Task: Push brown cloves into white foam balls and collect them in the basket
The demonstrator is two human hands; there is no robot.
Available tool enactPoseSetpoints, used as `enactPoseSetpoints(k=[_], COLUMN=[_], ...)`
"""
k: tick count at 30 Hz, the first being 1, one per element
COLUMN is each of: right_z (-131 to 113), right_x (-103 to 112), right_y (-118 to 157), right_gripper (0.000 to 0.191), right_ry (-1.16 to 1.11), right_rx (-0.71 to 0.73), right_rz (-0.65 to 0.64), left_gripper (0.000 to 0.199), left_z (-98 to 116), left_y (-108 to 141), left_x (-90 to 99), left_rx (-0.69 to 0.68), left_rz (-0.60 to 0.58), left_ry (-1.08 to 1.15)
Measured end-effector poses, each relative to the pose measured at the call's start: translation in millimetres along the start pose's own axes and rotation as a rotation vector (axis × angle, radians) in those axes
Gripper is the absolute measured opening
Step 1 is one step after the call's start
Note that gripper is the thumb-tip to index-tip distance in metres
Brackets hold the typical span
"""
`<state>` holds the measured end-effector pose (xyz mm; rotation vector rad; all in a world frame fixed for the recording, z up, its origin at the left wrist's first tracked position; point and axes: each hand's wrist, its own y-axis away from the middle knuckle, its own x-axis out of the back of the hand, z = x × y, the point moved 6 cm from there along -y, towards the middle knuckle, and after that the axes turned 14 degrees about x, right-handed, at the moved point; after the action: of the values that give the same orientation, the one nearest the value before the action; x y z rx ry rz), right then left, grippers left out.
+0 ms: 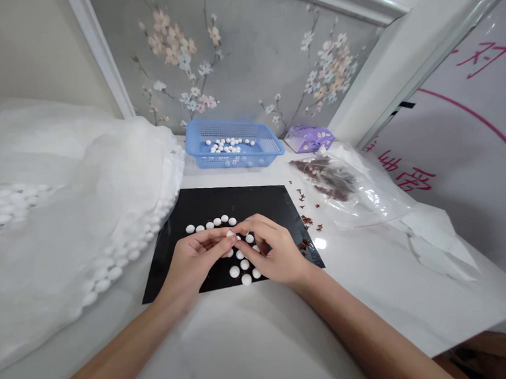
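Note:
My left hand (203, 253) pinches a small white ball (230, 234) between thumb and fingertips, over a black mat (206, 201). From the other side my right hand (272, 246) meets it, thumb and forefinger pressed together at the same ball. Whether something tiny is between the right fingertips is too small to tell. Several more white balls (245, 264) lie on the mat around and below the hands, with a row of them behind the left fingers. Small dark reddish-brown bits show beside some balls.
Behind the mat stands a blue basket (236, 162) holding white balls. A large translucent bag (118, 181) of white balls bulges at left. Reddish-brown pieces (307, 220) lie right of the mat, near a clear plastic bag (366, 199) and a purple packet (309, 138).

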<state>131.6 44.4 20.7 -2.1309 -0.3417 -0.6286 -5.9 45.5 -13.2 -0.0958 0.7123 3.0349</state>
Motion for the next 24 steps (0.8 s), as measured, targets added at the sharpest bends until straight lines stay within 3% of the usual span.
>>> enactPoseSetpoints(k=[5,10,13,17,24], right_z=[-2,5,10,7,5], right_x=[9,22,26,24,17], right_y=[-5,-6,-5,-7,-7], right_gripper=[0.017,0.014,0.014,0.01,0.004], right_ry=[-0.044,-0.163,-0.171,-0.097,-0.034], right_rx=[-0.055,-0.211,-0.274,-0.195,-0.145], right_rz=[-0.045,0.084,0.128,0.116,0.052], left_gripper=[0.021,0.017,0.016,0.018,0.017], left_z=[5,19,22,22,22], left_y=[2,7,11,14,10], left_x=[-2.8,6.0,4.2,-1.0,3.7], left_rx=[0.001,-0.092,-0.155,-0.223,-0.19], left_rz=[-0.01,0.112,0.097,0.054,0.118], left_ry=[0.024,-0.009,-0.095,-0.188,-0.132])
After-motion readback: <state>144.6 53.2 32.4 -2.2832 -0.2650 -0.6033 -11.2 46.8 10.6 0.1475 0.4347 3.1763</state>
